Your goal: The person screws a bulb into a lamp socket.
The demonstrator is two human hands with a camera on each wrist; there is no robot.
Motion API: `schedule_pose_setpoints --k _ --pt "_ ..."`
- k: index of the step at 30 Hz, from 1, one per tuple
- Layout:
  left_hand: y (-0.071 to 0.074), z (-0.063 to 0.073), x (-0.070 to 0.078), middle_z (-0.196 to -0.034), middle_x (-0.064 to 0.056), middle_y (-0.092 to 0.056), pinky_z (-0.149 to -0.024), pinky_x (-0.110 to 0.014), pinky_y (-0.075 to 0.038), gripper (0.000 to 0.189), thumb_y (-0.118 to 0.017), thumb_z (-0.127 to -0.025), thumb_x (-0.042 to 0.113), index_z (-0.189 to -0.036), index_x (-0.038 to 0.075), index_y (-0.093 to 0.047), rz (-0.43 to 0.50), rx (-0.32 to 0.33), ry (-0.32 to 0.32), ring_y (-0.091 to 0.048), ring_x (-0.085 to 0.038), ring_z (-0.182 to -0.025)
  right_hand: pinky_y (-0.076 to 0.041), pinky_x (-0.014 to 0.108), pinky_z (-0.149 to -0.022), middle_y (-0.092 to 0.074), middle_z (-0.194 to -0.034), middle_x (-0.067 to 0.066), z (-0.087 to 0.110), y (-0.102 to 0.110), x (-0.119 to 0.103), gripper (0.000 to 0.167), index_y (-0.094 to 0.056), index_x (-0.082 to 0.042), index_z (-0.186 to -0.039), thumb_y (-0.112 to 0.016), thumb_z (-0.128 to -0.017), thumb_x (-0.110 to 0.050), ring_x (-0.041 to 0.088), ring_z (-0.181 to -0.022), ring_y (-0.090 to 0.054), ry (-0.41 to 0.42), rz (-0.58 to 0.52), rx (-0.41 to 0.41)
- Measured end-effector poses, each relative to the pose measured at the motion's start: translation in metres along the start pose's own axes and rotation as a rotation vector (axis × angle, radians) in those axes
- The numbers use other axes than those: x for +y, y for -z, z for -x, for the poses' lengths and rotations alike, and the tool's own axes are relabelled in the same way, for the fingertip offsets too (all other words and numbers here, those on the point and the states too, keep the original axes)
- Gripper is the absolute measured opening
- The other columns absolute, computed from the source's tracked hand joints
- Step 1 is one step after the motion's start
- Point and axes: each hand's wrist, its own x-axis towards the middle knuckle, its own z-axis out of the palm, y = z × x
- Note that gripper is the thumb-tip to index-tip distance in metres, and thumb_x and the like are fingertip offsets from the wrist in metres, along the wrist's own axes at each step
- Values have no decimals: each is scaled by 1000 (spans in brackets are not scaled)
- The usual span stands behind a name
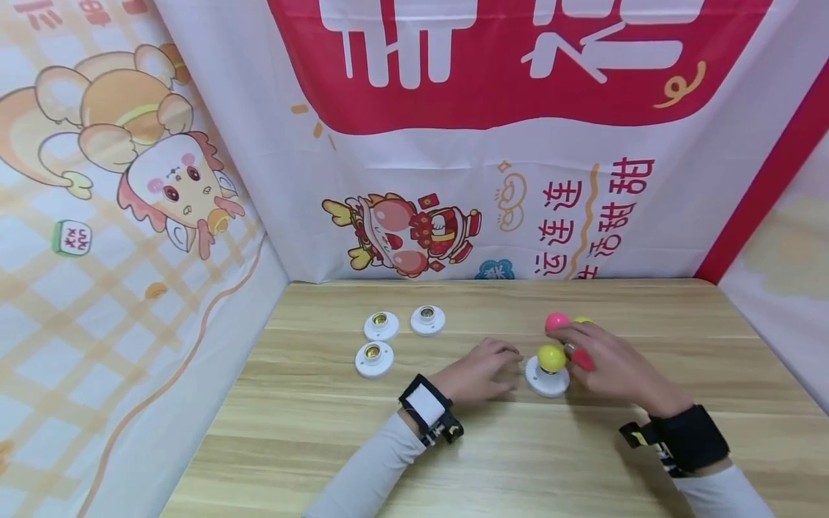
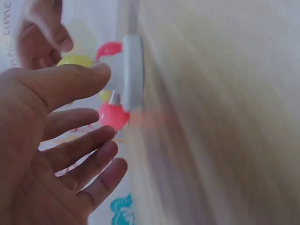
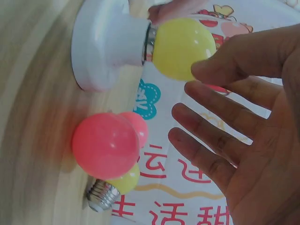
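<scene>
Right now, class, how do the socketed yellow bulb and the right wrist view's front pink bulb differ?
The yellow bulb stands in the white socket; the pink bulb lies on the table. The yellow bulb's metal base is partly hidden; the pink bulb's is exposed. Both look round.

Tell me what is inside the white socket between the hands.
A yellow bulb stands in the white socket, a strip of its metal base showing at the rim. Whatever lies deeper inside is hidden.

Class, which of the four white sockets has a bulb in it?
The rightmost socket in the head view: it holds a yellow bulb, while the other three sockets hold none.
</scene>
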Motion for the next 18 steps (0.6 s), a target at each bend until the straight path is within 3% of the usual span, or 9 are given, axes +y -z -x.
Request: schedule_pose_setpoints --k 4,7,13,18 --pt "19 17 -11 -138 -3 -68 -107 -21 -54 36 -69 -104 24 -138 11 -67 47 107 -12 -64 -13 -125 -55 67 -105 -69 -138 16 -3 4 5 55 -68 -7 -138 -79 -85 -2 40 -126 -62 -8 3 12" --pt "31 31 -21 -126 -1 -72 -94 -17 -58 29 -68 -105 21 -132 11 -71 73 200 -8 -69 -8 -110 -55 66 -105 -69 -137 16 -4 3 10 50 -70 -8 -137 -79 -87 -6 39 -127 -61 -36 9 13" --pt "45 59 -34 -120 2 -73 -98 -24 -60 25 -70 -104 20 -127 14 -73 57 301 60 -68 -8 -111 -56 66 -103 -71 -132 16 3 0 22 40 -73 -6 -132 -79 -94 -16 40 -124 -61 -60 34 -4" --pt "49 81 -44 -120 3 -74 -97 -26 -61 26 -70 -104 21 -130 16 -73 39 355 107 -68 -10 -112 -54 68 -103 -71 -130 15 12 -4 31 40 -75 -9 -128 -83 -89 -15 40 -126 -59 -75 39 -11"
